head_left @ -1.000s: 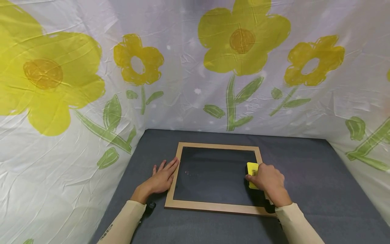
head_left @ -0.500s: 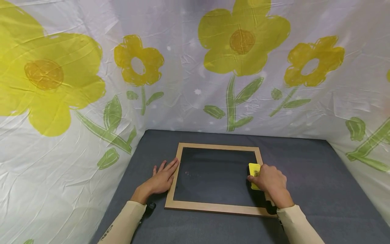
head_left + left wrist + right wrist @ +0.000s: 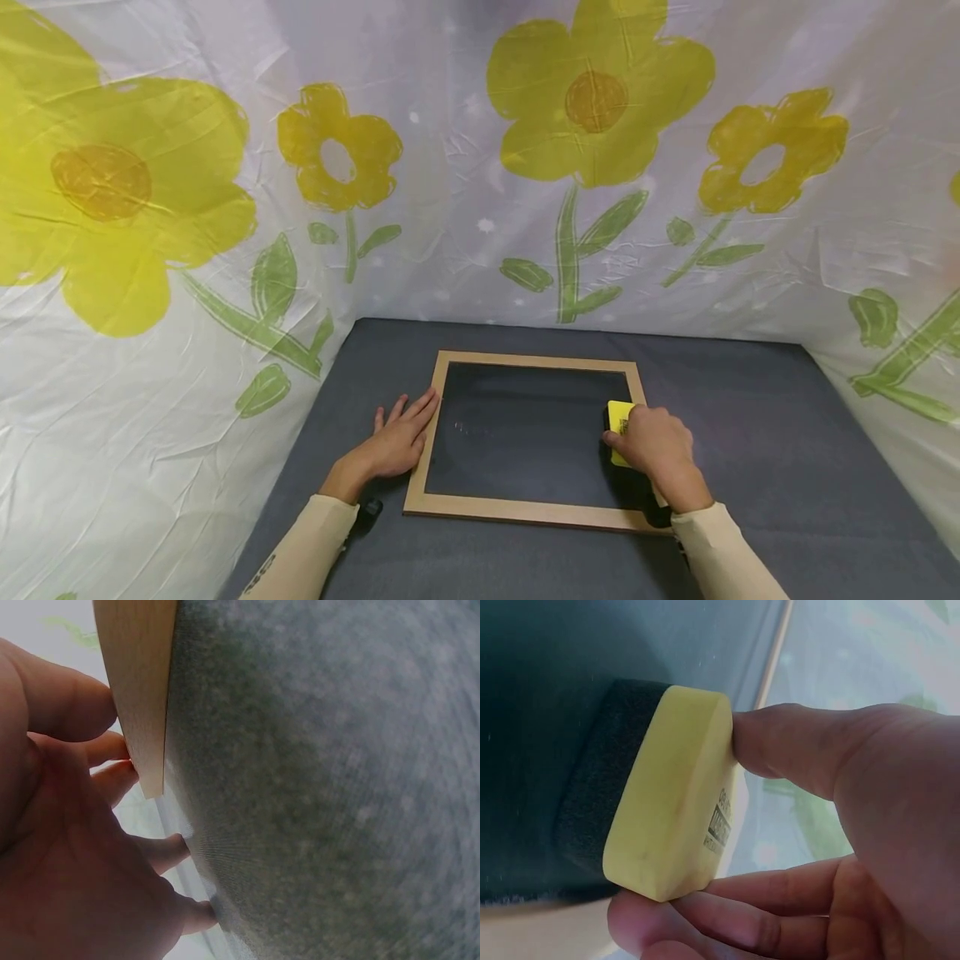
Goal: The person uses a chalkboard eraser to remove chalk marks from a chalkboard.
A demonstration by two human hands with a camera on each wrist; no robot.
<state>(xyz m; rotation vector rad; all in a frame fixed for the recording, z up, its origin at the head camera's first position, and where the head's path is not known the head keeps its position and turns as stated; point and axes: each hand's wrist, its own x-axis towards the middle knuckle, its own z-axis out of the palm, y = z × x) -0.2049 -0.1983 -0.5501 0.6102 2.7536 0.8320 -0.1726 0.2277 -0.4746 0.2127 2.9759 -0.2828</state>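
Observation:
A small chalkboard [image 3: 525, 433] in a pale wooden frame lies on the dark cloth. Faint light marks show on its left part. In my right hand [image 3: 663, 450] is a yellow board eraser [image 3: 679, 791], pinched between thumb and fingers, its black felt [image 3: 604, 772] side down against the board near the right edge. The eraser's top carries black print. My left hand [image 3: 393, 442] lies with spread, fairly straight fingers at the left side of the wooden frame [image 3: 139, 690]. In the left wrist view, some fingertips touch the frame and others rest on the cloth.
A dark grey cloth [image 3: 750, 433] covers the table. Behind and at both sides hangs a white curtain [image 3: 450, 233] printed with yellow flowers. A small black object [image 3: 367, 512] is beside the left wrist.
The right hand with the eraser shifts slightly right, then back left, staying near the board's right edge. The left hand keeps its place on the frame.

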